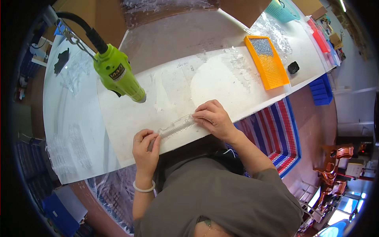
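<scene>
Between my two hands lies a long, clear plastic strip (175,125) with a toothed or ribbed edge, just above the near edge of the white table. My left hand (146,148) pinches its left end between thumb and fingers, and a pale bracelet circles that wrist. At the other end, my right hand (213,119) grips the strip with thumb and fingertips. A bright green electric screwdriver (120,75) hangs from a chain and black cable, up and to the left of my hands, with its tip pointing down toward the table.
A yellow tray (270,71) with small metal screws sits at the right, beside a small black object (293,67). Clear strips (71,148) lie at the left. Cardboard boxes (160,14) and a teal basket (282,12) line the back. A striped bag (272,134) stands below the table's right edge.
</scene>
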Tool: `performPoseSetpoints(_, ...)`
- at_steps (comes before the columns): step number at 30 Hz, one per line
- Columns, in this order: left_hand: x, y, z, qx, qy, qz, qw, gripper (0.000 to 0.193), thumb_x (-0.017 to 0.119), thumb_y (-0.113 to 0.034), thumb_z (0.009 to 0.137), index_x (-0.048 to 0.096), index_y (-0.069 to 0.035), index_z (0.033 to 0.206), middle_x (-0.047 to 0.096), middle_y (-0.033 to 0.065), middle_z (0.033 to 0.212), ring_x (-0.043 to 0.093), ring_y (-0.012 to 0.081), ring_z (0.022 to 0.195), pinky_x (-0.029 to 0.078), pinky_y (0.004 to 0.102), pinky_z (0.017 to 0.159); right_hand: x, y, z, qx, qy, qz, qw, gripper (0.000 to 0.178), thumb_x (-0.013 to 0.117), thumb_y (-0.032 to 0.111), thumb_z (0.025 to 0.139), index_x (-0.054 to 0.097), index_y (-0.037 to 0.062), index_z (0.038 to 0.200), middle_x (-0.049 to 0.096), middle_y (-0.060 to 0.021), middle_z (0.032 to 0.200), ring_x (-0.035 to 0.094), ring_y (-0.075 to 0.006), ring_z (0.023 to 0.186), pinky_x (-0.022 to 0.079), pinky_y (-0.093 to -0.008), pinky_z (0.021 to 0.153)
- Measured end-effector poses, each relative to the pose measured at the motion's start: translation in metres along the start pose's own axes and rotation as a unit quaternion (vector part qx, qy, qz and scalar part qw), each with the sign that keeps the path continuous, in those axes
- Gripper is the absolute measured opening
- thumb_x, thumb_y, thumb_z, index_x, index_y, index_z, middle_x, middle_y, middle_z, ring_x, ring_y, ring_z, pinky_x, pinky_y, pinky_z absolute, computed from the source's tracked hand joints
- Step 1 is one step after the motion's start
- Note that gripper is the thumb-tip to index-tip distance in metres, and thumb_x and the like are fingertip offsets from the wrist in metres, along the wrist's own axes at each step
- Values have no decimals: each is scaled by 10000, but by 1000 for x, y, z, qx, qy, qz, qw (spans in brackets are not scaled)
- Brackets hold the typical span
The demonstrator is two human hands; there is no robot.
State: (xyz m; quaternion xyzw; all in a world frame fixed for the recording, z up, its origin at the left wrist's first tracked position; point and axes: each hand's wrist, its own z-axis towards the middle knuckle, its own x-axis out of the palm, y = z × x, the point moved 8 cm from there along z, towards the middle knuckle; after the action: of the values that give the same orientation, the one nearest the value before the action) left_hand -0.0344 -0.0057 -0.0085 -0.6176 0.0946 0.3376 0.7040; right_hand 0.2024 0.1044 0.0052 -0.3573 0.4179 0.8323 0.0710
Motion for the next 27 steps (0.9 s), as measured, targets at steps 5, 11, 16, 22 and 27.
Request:
performPoseSetpoints(5, 1, -4, 5, -1, 19, -16, 1000, 160, 780, 3, 848, 731, 12, 1001, 673, 142, 1085, 659, 287, 990, 549, 362, 844, -31, -52, 7, 173, -38, 120, 977, 287, 794, 90, 866, 727, 53, 1143, 687, -142, 1078, 632, -312, 1027, 535, -402, 894)
performPoseSetpoints(11, -14, -5, 4, 2, -28, -30, 999, 220, 780, 15, 847, 728, -3, 1060, 681, 138, 1093, 661, 295, 979, 543, 367, 860, -122, -125, 34, 136, -228, -279, 923, 357, 778, 206, 900, 694, 33, 1201, 680, -194, 1190, 611, -380, 1144, 467, -468, 1006)
performPoseSetpoints(16, -17, -30, 7, 76, -36, -5, 996, 211, 789, 15, 849, 742, -16, 1052, 683, 134, 1095, 663, 289, 990, 537, 363, 868, -120, -160, 42, 222, -79, -320, 918, 336, 748, 305, 939, 731, 60, 1169, 719, -144, 1136, 640, -336, 1119, 476, -482, 990)
performPoseSetpoints(22, -21, -48, 3, 62, -21, -49, 997, 170, 785, 11, 858, 754, -26, 1021, 688, 139, 1128, 660, 289, 1030, 536, 358, 879, -141, -101, 29, 61, -313, -242, 916, 151, 712, 77, 969, 702, 34, 1113, 722, -144, 1090, 722, -283, 921, 559, -389, 852)
performPoseSetpoints(27, 7, -52, 11, -2, 47, -244, 969, 347, 757, 21, 899, 682, 0, 1236, 670, 139, 1262, 660, 263, 1159, 547, 357, 946, -82, -19, 25, 125, -267, 385, 874, 323, 624, -84, 987, 472, 41, 1244, 641, -118, 1031, 725, -232, 988, 611, -334, 883)
